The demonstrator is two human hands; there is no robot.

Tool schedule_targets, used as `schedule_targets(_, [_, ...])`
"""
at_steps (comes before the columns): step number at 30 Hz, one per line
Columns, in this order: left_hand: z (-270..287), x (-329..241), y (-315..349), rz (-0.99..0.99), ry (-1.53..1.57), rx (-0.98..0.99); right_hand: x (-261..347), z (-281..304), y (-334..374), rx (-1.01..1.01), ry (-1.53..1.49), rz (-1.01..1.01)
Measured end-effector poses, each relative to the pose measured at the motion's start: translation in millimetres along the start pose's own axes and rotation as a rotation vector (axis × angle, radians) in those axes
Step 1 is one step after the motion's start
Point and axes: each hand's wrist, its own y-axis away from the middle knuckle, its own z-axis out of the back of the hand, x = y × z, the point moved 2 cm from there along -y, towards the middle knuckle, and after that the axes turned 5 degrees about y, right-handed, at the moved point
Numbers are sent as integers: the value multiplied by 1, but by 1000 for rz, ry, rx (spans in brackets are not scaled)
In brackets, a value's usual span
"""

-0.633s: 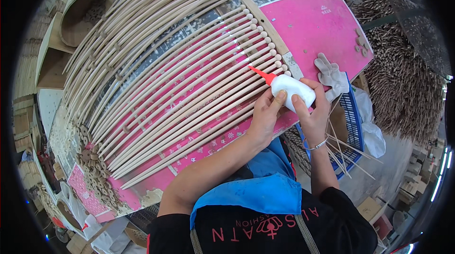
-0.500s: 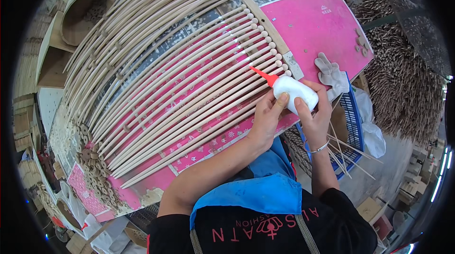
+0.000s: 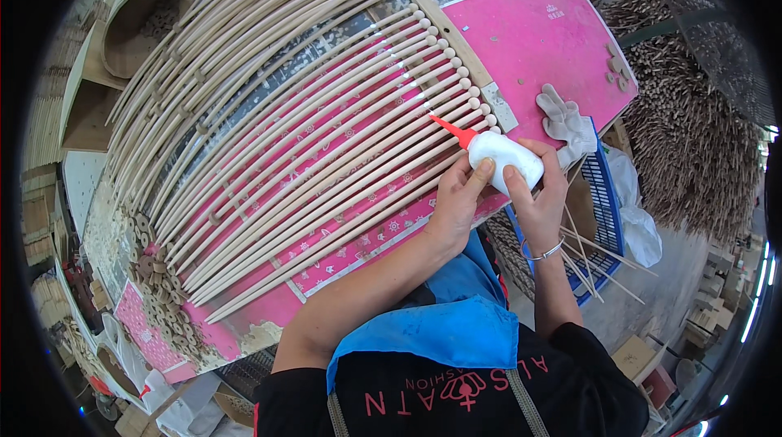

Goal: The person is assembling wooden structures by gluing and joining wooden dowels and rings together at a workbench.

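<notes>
White bottle (image 3: 507, 158) moved slightly toward the person, relative to the wooden sticks (image 3: 366, 156). Left to right: ring pile (image 3: 167, 298) on surface (image 3: 538, 30); stick row; left hand (image 3: 458, 202), fingers gripping bottle, red nozzle (image 3: 456, 131) over sticks, contact unclear; right hand (image 3: 539, 193), fingers gripping bottle's rear; pale glove (image 3: 566, 123); blue basket (image 3: 604, 184).

A slim, silver-coloured bangle (image 3: 544, 255) rings the wrist just below the right fingers (image 3: 552, 166). Further below them spreads a black short-sleeved top (image 3: 570, 380), printed across with pinkish-red lettering (image 3: 403, 403) and an emblem (image 3: 465, 390). Nearer the fingers comes a bright blue apron (image 3: 432, 335), creased, two woven greyish straps (image 3: 528, 400) leaving its lower corners, furthest from the fingertips
</notes>
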Motion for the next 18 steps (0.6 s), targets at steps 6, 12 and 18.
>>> schedule_targets(6, [-6, 0, 8, -11, -4, 43, 5, 6, 9, -35, -66, -18])
schedule_targets(12, [-5, 9, 9, 42, -14, 26, -1, 10, 15, -30, -19, -49])
schedule_targets(18, [1, 11, 11, 48, 1, 10, -6, 7, 16, -14, -22, -25])
